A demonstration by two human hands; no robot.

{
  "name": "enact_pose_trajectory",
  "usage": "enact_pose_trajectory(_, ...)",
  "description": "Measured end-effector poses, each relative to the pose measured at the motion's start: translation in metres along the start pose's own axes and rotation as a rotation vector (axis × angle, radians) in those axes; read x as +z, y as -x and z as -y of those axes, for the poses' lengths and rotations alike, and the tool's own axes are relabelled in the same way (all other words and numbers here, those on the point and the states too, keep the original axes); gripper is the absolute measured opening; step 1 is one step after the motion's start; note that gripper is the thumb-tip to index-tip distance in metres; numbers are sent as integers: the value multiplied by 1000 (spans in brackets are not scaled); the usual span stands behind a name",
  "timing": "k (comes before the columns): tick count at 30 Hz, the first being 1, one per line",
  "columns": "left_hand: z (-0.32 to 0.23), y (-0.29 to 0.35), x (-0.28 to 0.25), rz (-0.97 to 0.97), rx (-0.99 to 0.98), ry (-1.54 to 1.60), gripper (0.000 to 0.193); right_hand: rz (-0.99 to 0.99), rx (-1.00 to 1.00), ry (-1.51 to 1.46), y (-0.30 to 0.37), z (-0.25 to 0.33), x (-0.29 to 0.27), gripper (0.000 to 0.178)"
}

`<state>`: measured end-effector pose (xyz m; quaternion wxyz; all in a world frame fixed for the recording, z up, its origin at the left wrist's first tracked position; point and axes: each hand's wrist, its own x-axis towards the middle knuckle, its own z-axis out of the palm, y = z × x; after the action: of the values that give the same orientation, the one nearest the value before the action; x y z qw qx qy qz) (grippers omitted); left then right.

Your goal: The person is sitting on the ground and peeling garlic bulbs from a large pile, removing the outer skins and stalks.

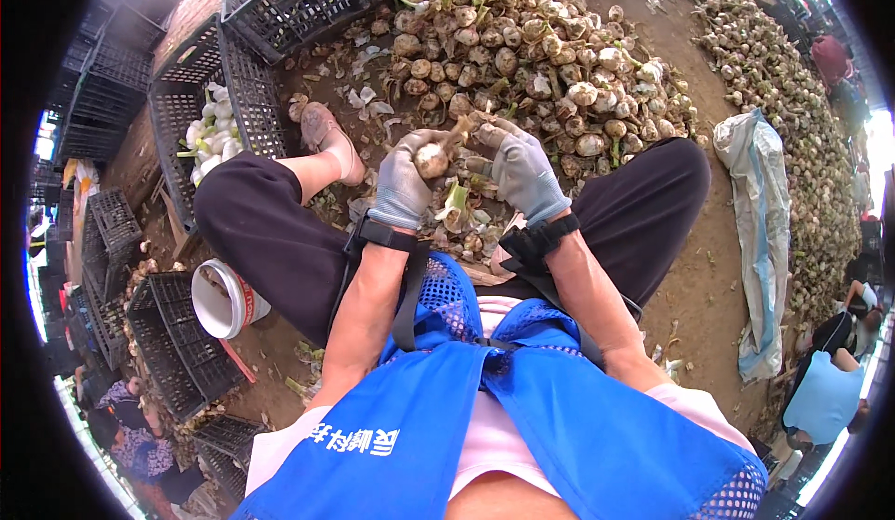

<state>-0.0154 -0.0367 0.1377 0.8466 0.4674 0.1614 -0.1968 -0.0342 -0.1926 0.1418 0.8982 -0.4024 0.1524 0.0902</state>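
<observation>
Grey-gloved left hand (403, 184) and right hand (522, 170) pinch one garlic bulb (432, 159) above the dirt floor (709, 277), garlic heap (541, 63) just ahead, crates (200, 114) crowding left.

the garlic bulb (431, 159) shows only in part, its underside covered by the left hand (403, 187) in its grey glove; whether the right hand (522, 170) pinches the stalk or holds a small tool is hidden behind its fingers; the white bucket (224, 301) is partly covered by the left thigh, its contents too dim to tell; the black crates (177, 352) at left blur toward the dark rim; people at the right edge (825, 394) are cut off; the far garlic rows (792, 100) are too small to tell apart.
</observation>
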Motion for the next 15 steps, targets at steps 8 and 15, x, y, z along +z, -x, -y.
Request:
enact_pose_trajectory(8, 7, 12, 13, 289, 188, -133, 18, 212, -111, 159, 2, -14, 2, 26)
enact_pose_trajectory(15, -1, 16, 12, 270, 209, -256, 18, 262, -124, 216, -4, -30, -7, 42)
